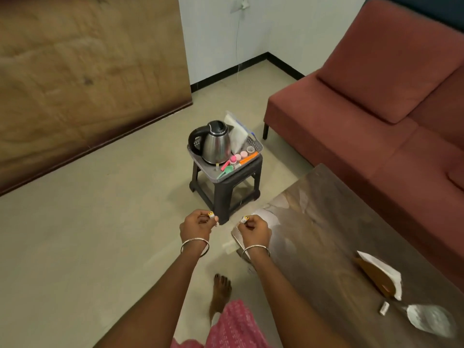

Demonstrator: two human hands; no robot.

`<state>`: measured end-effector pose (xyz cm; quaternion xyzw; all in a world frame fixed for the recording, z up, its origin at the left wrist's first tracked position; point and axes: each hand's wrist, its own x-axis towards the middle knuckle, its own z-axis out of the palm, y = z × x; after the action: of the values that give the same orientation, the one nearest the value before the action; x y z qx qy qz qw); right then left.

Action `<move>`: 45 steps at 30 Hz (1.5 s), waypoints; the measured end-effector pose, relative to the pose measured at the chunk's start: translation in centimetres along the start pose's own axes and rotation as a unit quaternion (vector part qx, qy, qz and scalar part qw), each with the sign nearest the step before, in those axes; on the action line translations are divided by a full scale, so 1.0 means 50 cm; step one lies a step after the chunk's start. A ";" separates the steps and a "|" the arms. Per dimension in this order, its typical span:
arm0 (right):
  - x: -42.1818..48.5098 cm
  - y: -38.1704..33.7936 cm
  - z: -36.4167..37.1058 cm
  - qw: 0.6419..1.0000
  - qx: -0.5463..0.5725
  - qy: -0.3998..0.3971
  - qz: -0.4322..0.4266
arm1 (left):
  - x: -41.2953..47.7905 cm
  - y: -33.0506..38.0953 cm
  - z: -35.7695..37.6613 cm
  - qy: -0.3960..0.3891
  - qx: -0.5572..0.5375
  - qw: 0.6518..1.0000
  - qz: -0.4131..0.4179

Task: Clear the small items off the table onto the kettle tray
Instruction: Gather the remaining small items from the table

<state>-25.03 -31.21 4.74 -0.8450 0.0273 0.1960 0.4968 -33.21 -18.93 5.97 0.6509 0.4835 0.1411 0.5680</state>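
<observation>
One small item (211,215) sat pinched in the left hand (197,224), a second item (244,218) in the right hand (254,229), both largely hidden by curled fingers. Beyond them, the kettle (217,141) shared its tray (254,144) on a stool (226,189); the table (351,222) lay to the right.

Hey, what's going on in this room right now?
A person faces the tray with the kettle on a dark stool. The left hand pinches a yellow-topped item, the right hand a second yellow-topped item; neither is set down yet. A white tube, a paper packet and a clear bag lie on the table.
</observation>
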 end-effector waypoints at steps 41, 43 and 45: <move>0.656 -0.035 0.482 0.944 -0.330 -0.006 -0.012 | 0.785 -0.087 0.246 0.029 0.473 0.859 0.193; 0.660 -0.033 0.489 0.942 -0.336 0.003 -0.006 | 0.792 -0.089 0.253 0.033 0.477 0.859 0.181; 0.661 -0.033 0.494 0.938 -0.346 0.011 -0.002 | 0.798 -0.096 0.255 0.014 0.471 0.867 0.160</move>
<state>-1.70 -4.45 -16.32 -0.9668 -0.0388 0.1832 0.1739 -6.46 4.34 -16.85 0.9075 0.3896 -0.0055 0.1566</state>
